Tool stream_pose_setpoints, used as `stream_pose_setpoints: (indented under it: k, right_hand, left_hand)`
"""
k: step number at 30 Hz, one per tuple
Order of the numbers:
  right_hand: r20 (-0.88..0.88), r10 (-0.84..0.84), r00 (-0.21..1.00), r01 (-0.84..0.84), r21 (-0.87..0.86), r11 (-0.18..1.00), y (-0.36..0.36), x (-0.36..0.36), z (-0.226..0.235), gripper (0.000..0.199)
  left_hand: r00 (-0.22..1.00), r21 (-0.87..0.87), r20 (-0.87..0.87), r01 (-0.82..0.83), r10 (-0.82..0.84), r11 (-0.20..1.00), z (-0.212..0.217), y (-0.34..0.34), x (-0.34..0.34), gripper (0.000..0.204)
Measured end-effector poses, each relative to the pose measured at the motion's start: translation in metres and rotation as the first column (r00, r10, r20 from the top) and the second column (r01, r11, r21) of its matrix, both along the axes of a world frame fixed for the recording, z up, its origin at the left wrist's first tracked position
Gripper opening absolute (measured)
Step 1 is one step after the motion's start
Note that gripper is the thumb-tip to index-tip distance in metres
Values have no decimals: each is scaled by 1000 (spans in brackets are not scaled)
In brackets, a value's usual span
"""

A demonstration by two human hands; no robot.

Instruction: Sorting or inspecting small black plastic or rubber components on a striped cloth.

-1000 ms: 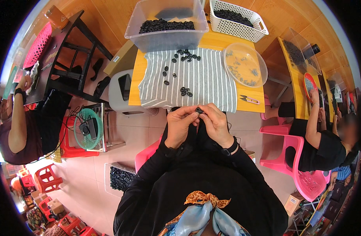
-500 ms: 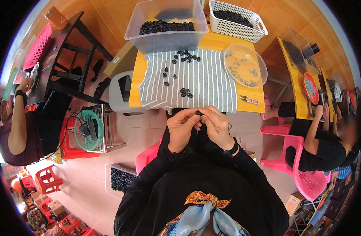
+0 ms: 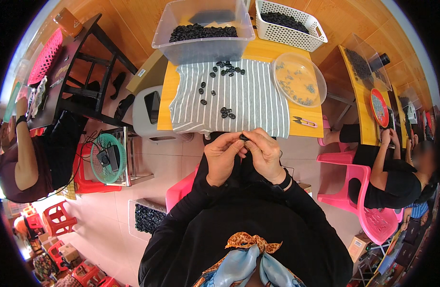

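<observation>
Just off the table's near edge, my left hand and my right hand meet fingertip to fingertip. Both are closed in a pinch on one small black oval piece, mostly covered by the fingers. In front of them a grey and white striped cloth lies over the table. Several more black oval pieces are scattered on it, some near the middle and others toward the far edge.
Behind the cloth stand a clear plastic bin and a white perforated basket, both holding black pieces. A round clear tray with small metal-looking parts sits right, near pink-handled snips. Other people work at both sides.
My hands stay nearly still, pinching the same black piece. At the left, another person's arm has shifted slightly.
</observation>
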State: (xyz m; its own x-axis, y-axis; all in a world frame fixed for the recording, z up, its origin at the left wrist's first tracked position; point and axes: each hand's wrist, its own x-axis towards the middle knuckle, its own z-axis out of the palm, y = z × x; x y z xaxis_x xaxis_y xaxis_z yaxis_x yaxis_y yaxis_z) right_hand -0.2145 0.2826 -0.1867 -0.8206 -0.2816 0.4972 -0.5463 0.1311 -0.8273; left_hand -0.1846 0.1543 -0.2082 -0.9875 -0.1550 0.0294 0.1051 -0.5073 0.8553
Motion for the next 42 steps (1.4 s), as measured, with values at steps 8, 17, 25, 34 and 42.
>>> stream_pose_setpoints:
  k: [8,17,25,34,42]
  right_hand:
    - [10,-1,1000,1,-5,1000,-1,0,-1,21]
    - [270,93,958,-44,-180,983,-2,-7,-3,18]
    - [742,242,625,-167,-175,970,44,-59,-7,18]
    - [467,127,875,0,-262,965,23,-155,80,24]
    - [132,765,630,-751,355,557,-26,14,159,13]
  left_hand:
    - [1000,18,-12,-10,10,1000,-4,0,-1,19]
    - [999,-15,4,36,-36,999,-12,-5,-9,22]
    - [989,-52,140,62,-54,997,-16,-21,-11,26]
    - [992,-42,121,-42,47,998,-1,-40,-8,24]
    - [959,-168,278,-13,60,986,-15,-56,-14,25]
